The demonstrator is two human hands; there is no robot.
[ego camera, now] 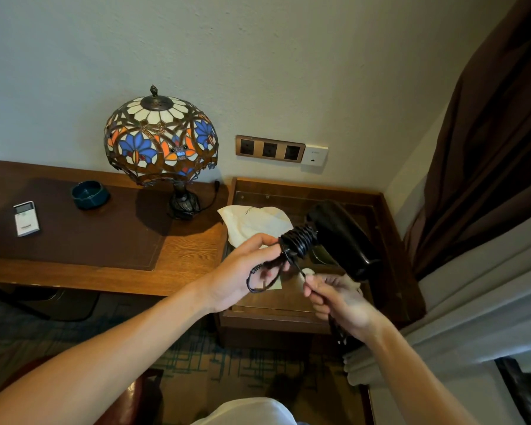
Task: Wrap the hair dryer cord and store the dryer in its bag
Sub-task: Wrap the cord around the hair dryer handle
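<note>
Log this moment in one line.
stage: wrapping | cord: coiled on dryer handle | left hand: handle | right hand: cord end | bag: on stand

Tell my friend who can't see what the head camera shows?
Two hands wrap a black cord around a black hair dryer; the left hand holds the handle, the right hand pulls the cord. A white bag lies behind.

White bag [252,222] with partly hidden print, only "on" legible
</note>
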